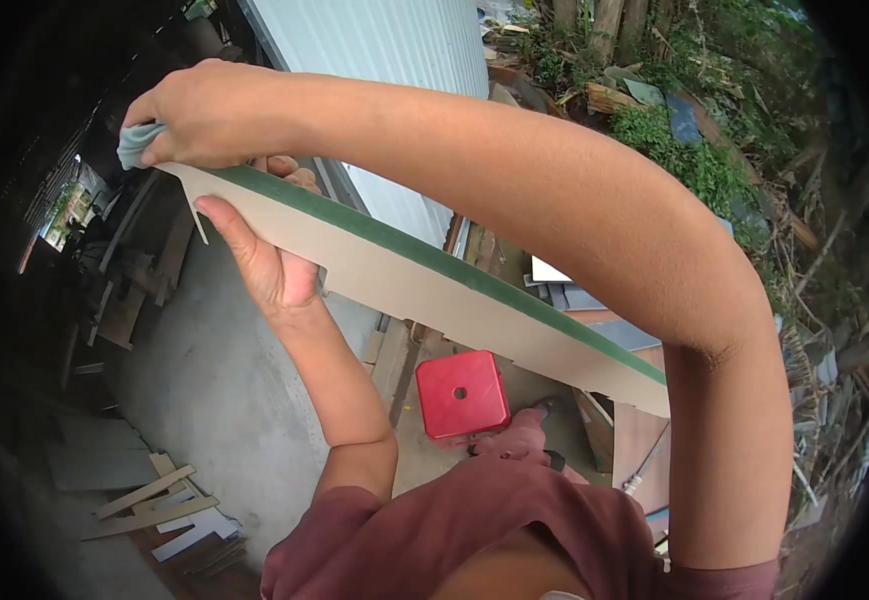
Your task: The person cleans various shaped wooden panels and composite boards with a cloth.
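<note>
A long board [425, 295] with a beige face, a dark green long edge and stepped notches along its lower side slants across the view. My left hand [267, 262] grips it near its far left end, thumb on the beige face and fingertips behind the green edge. Over that same end bends my right hand [200, 115], closed on a folded pale blue-grey cloth [136, 145] at the board's tip. My right forearm crosses above the board and hides part of what lies behind it.
A red plastic stool [463, 392] stands below the board, by my legs. Wood offcuts [160, 500] lie on the concrete floor [225, 370] at lower left. Behind are a pale corrugated metal sheet [385, 45] and plants with debris [655, 130]. More panels [645, 440] lie at right.
</note>
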`<act>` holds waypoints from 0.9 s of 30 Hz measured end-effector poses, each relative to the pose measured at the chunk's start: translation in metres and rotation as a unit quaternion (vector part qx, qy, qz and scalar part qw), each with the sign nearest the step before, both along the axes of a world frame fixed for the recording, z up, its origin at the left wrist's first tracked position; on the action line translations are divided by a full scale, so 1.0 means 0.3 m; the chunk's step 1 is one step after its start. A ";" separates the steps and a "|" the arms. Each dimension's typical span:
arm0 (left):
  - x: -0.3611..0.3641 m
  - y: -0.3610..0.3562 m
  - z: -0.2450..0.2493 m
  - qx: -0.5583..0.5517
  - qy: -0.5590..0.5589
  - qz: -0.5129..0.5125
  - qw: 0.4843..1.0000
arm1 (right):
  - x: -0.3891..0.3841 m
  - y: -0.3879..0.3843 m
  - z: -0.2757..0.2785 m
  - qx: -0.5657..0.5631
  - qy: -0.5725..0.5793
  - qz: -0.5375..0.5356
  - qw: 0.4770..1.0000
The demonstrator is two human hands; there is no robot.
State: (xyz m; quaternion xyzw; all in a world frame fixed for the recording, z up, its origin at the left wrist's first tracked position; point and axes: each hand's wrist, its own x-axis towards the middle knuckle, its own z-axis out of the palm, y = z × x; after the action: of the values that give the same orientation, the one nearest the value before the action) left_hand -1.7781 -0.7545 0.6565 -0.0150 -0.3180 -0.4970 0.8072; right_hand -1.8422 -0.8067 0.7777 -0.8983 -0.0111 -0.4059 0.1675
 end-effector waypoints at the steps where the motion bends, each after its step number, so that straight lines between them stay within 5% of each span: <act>1: -0.024 0.003 -0.010 0.022 0.028 0.114 0.993 | -0.026 0.014 -0.034 -0.016 0.005 0.005 1.000; 3: 0.018 0.008 -0.050 0.001 0.012 0.022 1.000 | -0.126 0.030 -0.106 -0.044 0.031 -0.014 0.998; 4: 0.022 -0.012 -0.065 0.017 -0.010 0.126 0.992 | -0.186 0.037 -0.136 -0.088 0.054 -0.021 0.994; 5: -0.011 -0.017 -0.063 0.023 -0.013 0.110 0.994 | -0.235 0.036 -0.182 -0.140 0.019 -0.034 0.989; 8: -0.095 -0.044 -0.057 0.032 -0.222 0.326 0.918 | -0.401 0.059 -0.274 -0.218 0.008 -0.078 0.973; 9: -0.112 -0.018 -0.028 0.036 -0.134 0.125 0.982 | -0.459 0.072 -0.297 -0.241 0.029 -0.092 0.966; 10: -0.065 -0.062 -0.045 -0.012 -0.125 0.029 0.992 | -0.515 0.080 -0.321 -0.237 0.029 -0.112 0.965; 11: -0.055 -0.103 -0.038 -0.058 -0.112 -0.069 0.990 | -0.570 0.087 -0.348 -0.216 0.033 -0.125 0.968; 12: -0.057 -0.118 -0.035 0.019 -0.204 0.094 0.974 | -0.628 0.093 -0.376 -0.192 0.036 -0.138 0.971; 15: -0.041 -0.184 -0.038 -0.023 -0.040 -0.130 0.990 | -0.822 0.113 -0.473 -0.086 0.058 -0.158 0.982; 17: -0.044 -0.209 -0.031 -0.029 -0.025 -0.155 0.987 | -0.953 0.146 -0.551 -0.012 0.058 -0.199 0.978; 19: -0.054 -0.215 -0.023 0.007 -0.056 -0.065 0.996 | -1.094 0.199 -0.620 0.084 0.106 -0.244 0.960; 27: -0.007 -0.252 -0.036 0.001 -0.077 -0.090 0.993 | -1.500 0.364 -0.980 0.232 0.092 -0.422 0.871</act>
State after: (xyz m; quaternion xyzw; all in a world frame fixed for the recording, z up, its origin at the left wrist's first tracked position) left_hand -1.7802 -0.8302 0.6456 -0.0043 -0.3758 -0.5676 0.7326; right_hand -2.2922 -0.6976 0.4838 -0.7858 0.4795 -0.3447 0.1841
